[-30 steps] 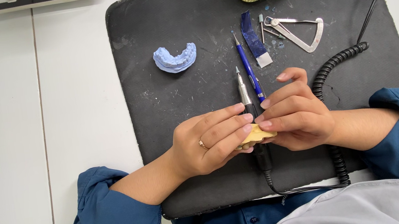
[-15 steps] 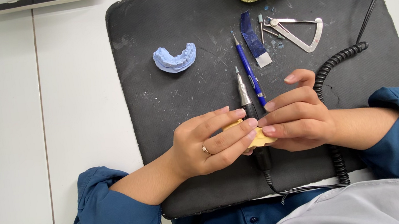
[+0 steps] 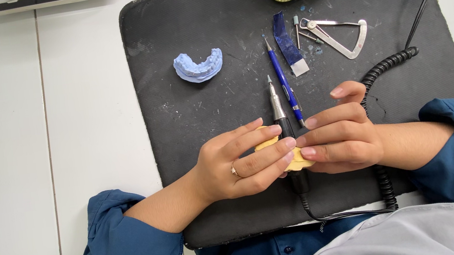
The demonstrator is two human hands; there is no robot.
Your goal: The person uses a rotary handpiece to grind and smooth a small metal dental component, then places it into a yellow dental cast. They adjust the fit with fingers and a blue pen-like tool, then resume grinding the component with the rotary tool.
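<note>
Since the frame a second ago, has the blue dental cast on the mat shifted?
No. The blue dental cast lies in the same spot on the black mat, left of the blue pen.

Just a plain white bench (image 3: 64, 137) with thin seams running across it, and a black mat (image 3: 208, 118) laid on top. Bright, even light.

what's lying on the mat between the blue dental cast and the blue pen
Head view: only bare black mat lies between the blue dental cast and the blue pen.
</note>
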